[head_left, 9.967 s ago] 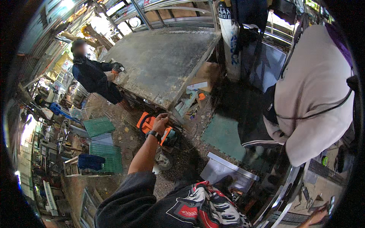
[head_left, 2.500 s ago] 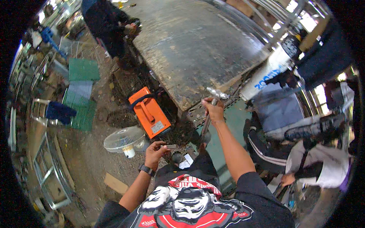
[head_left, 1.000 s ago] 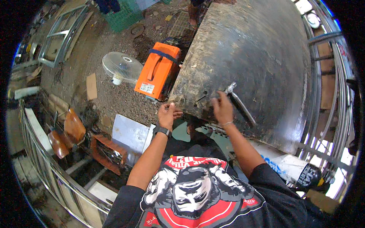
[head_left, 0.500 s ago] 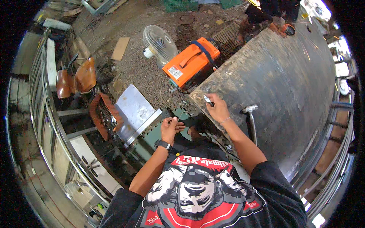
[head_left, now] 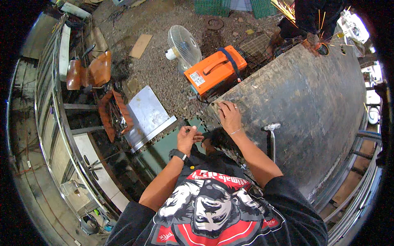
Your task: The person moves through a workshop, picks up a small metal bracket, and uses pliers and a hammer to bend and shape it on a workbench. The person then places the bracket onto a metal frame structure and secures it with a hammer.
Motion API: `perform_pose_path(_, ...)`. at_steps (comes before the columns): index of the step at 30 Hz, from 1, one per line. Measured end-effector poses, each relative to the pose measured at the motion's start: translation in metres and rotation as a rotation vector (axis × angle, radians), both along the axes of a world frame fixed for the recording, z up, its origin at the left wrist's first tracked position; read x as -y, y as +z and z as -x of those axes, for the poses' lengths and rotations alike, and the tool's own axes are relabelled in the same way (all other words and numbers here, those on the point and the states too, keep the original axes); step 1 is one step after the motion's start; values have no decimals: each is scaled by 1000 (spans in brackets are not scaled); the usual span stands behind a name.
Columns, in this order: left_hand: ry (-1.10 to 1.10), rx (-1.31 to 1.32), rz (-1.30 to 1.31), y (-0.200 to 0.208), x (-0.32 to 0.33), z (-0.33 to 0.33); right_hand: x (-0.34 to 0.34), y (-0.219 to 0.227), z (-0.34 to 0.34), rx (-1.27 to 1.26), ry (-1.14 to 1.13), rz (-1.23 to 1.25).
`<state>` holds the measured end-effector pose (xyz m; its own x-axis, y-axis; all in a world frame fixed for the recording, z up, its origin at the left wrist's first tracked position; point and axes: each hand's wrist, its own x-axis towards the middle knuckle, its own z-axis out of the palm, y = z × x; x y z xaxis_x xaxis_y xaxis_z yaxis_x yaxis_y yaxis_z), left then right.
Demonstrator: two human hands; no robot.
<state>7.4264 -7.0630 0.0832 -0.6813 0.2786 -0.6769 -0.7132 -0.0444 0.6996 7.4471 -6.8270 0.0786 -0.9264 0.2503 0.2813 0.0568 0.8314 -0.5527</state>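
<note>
We stand on a gravel floor point(head_left: 164, 74) in daylight. An orange machine point(head_left: 215, 72) sits beside a white fan point(head_left: 184, 44) lying on the ground. A metal sheet point(head_left: 145, 115) lies near rusty orange chairs point(head_left: 88, 74). Steel railings point(head_left: 53, 102) curve along our left, and green crates point(head_left: 213, 6) sit at the far edge.

fan point(head_left: 184, 46) – 1 | orange machine point(head_left: 215, 72) – 1 | hammer point(head_left: 272, 139) – 1 | metal sheet point(head_left: 146, 116) – 1
</note>
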Motion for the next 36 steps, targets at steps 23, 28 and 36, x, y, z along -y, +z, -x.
perform_pose_path(23,-796,-317,96,0,-59,63,-23,3,-5,18,-23,-33)
perform_pose_path(28,-718,-217,35,12,-59,66,-20,7,-7,252,-135,441)
perform_pose_path(36,-699,-131,-38,11,-68,80,-20,1,2,395,-383,766)
